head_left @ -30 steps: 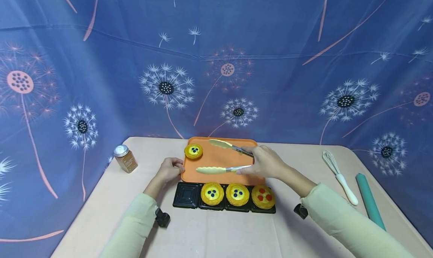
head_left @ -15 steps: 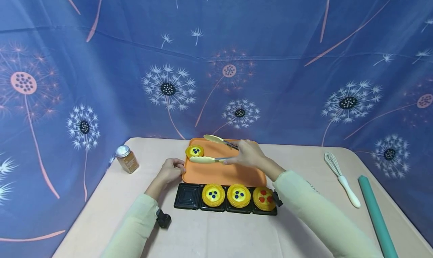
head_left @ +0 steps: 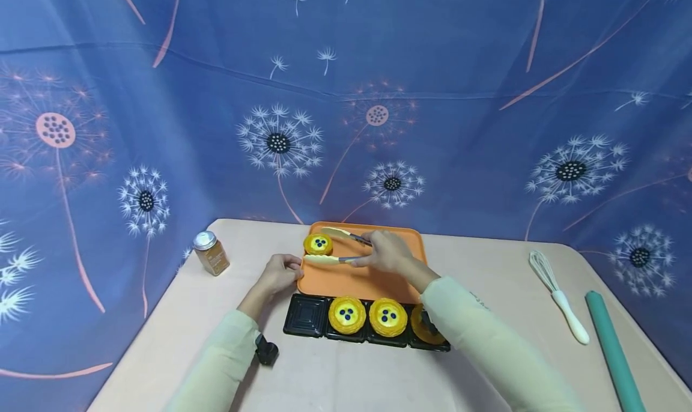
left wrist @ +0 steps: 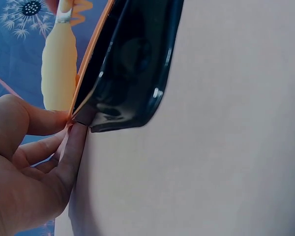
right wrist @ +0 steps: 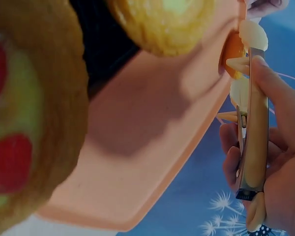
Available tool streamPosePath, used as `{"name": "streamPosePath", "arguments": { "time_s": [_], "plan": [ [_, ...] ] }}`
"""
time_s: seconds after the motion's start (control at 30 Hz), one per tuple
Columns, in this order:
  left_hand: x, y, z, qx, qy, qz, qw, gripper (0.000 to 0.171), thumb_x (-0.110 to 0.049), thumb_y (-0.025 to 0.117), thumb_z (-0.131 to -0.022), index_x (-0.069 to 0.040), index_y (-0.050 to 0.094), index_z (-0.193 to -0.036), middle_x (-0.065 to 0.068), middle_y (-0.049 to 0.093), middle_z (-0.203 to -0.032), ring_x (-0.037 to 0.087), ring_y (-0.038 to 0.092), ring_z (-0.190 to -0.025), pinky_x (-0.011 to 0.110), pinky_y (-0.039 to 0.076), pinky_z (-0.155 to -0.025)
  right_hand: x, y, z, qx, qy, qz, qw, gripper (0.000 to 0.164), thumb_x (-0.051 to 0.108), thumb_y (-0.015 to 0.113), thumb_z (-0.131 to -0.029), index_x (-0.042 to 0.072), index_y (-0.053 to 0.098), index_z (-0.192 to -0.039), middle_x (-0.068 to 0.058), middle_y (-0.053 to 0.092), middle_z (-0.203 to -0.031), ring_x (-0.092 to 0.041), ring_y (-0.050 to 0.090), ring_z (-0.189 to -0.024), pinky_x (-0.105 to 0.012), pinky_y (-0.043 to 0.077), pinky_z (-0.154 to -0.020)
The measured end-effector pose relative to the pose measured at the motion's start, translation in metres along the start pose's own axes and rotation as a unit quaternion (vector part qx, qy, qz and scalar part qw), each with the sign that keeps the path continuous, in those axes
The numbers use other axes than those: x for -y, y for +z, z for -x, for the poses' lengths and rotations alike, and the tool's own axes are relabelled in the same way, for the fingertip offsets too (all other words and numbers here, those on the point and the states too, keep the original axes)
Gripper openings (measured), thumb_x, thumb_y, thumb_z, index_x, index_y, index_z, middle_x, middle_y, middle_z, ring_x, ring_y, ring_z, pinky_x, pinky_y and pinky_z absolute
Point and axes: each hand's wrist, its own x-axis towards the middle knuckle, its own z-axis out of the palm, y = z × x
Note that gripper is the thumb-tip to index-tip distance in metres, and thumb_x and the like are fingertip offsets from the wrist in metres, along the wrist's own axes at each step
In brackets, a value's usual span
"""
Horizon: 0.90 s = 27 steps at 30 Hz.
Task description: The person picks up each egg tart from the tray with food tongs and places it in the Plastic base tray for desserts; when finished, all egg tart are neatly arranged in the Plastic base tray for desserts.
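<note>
My right hand [head_left: 388, 253] grips a pair of tongs [head_left: 321, 259], their cream tips spread on both sides of a blueberry egg tart [head_left: 318, 244]. That tart sits at the left end of an orange tray [head_left: 351, 283]. In the right wrist view the tongs [right wrist: 256, 132] lie along the palm, thumb on one arm. My left hand [head_left: 278, 274] pinches the tray's left edge, thumb above and fingers beneath in the left wrist view. In front, a black four-well container [head_left: 305, 316] holds two blueberry tarts [head_left: 346, 315] and a red-topped tart [head_left: 424, 328], partly hidden by the right sleeve.
The container's left well has no tart in it. A glass shaker jar [head_left: 212, 254] stands at the table's left back. To the right lie a whisk [head_left: 559, 298] and a green roll [head_left: 613, 349]. A blue patterned cloth [head_left: 346, 99] hangs behind the table.
My right hand has moved left with the tongs, bringing their tips from the tray's middle to either side of the tart. My left hand stays on the tray's edge.
</note>
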Motion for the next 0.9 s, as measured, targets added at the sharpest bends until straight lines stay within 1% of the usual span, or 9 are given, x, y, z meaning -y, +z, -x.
{"name": "streamPosePath", "arguments": {
  "time_s": [0.13, 0.3, 0.4, 0.43, 0.5, 0.6, 0.67, 0.77, 0.9],
  "plan": [
    [0.000, 0.003, -0.002, -0.006, -0.005, -0.008, 0.9999, 0.026, 0.005, 0.063, -0.084, 0.010, 0.063, -0.109, 0.011, 0.060, -0.091, 0.017, 0.054, -0.077, 0.025, 0.048, -0.063, 0.000, 0.005, 0.000, -0.010, 0.002, 0.004, 1.000, 0.056, 0.047, 0.081, -0.079, 0.007, 0.070, -0.117, 0.003, 0.052, -0.066, -0.012, 0.034, -0.053, -0.028, 0.027, -0.049],
    [0.001, 0.003, -0.002, -0.010, -0.009, -0.010, 0.9999, 0.026, 0.005, 0.065, -0.084, 0.009, 0.064, -0.110, 0.011, 0.062, -0.089, 0.017, 0.055, -0.073, 0.024, 0.048, -0.062, 0.000, 0.006, 0.001, -0.011, 0.005, 0.000, 1.000, 0.055, 0.042, 0.078, -0.084, 0.007, 0.068, -0.125, -0.001, 0.045, -0.055, -0.011, 0.025, -0.047, -0.027, 0.021, -0.046],
    [0.000, 0.003, -0.003, -0.011, -0.012, -0.009, 0.9998, 0.027, 0.005, 0.065, -0.084, 0.009, 0.064, -0.110, 0.011, 0.062, -0.089, 0.017, 0.055, -0.073, 0.024, 0.048, -0.062, 0.000, 0.003, 0.001, -0.012, 0.007, -0.006, 1.000, 0.055, 0.041, 0.077, -0.086, 0.007, 0.067, -0.127, -0.006, 0.056, -0.064, -0.010, 0.026, -0.046, -0.027, 0.023, -0.046],
    [0.000, 0.003, -0.003, -0.010, -0.012, -0.009, 0.9998, 0.027, 0.005, 0.065, -0.084, 0.009, 0.064, -0.111, 0.011, 0.062, -0.090, 0.017, 0.055, -0.073, 0.024, 0.048, -0.063, 0.000, 0.002, 0.002, -0.015, 0.005, -0.007, 1.000, 0.055, 0.041, 0.077, -0.086, 0.006, 0.067, -0.127, -0.007, 0.063, -0.072, -0.010, 0.026, -0.045, -0.026, 0.023, -0.046],
    [-0.001, 0.004, -0.003, -0.008, -0.011, -0.009, 0.9999, 0.028, 0.005, 0.065, -0.084, 0.010, 0.064, -0.111, 0.011, 0.062, -0.090, 0.017, 0.055, -0.074, 0.024, 0.048, -0.063, -0.001, -0.002, 0.003, -0.017, 0.005, -0.006, 1.000, 0.057, 0.042, 0.076, -0.086, 0.006, 0.066, -0.129, -0.009, 0.065, -0.074, -0.009, 0.026, -0.044, -0.025, 0.024, -0.045],
    [0.000, 0.004, -0.003, -0.007, -0.012, -0.012, 0.9998, 0.027, 0.004, 0.065, -0.084, 0.009, 0.064, -0.111, 0.010, 0.062, -0.089, 0.016, 0.054, -0.073, 0.023, 0.047, -0.062, -0.002, -0.009, 0.004, -0.017, -0.002, -0.006, 1.000, 0.062, 0.043, 0.076, -0.086, 0.006, 0.063, -0.133, -0.003, 0.055, -0.056, -0.009, 0.020, -0.041, -0.025, 0.020, -0.042],
    [0.000, 0.004, -0.003, -0.007, -0.010, -0.014, 0.9998, 0.027, 0.005, 0.065, -0.084, 0.010, 0.064, -0.110, 0.010, 0.061, -0.088, 0.015, 0.054, -0.073, 0.023, 0.047, -0.062, -0.002, -0.014, 0.005, -0.017, -0.005, -0.001, 1.000, 0.061, 0.044, 0.076, -0.086, 0.005, 0.064, -0.131, 0.001, 0.037, -0.045, -0.009, 0.017, -0.040, -0.025, 0.018, -0.041],
    [0.000, 0.004, -0.003, -0.007, -0.007, -0.012, 0.9999, 0.025, 0.006, 0.064, -0.084, 0.010, 0.063, -0.109, 0.010, 0.060, -0.088, 0.015, 0.054, -0.072, 0.023, 0.048, -0.062, -0.002, -0.021, 0.008, -0.024, -0.009, 0.007, 1.000, 0.064, 0.046, 0.077, -0.085, 0.004, 0.064, -0.131, 0.006, 0.024, -0.045, -0.009, 0.014, -0.041, -0.025, 0.015, -0.040],
    [0.000, 0.003, -0.002, -0.006, -0.007, -0.008, 0.9999, 0.026, 0.006, 0.064, -0.084, 0.011, 0.063, -0.109, 0.011, 0.061, -0.089, 0.016, 0.055, -0.073, 0.024, 0.049, -0.063, -0.001, -0.029, 0.015, -0.036, -0.011, 0.018, 0.999, 0.069, 0.048, 0.077, -0.083, 0.006, 0.062, -0.134, 0.006, 0.022, -0.047, -0.009, 0.014, -0.043, -0.025, 0.015, -0.041]
  ]
}}
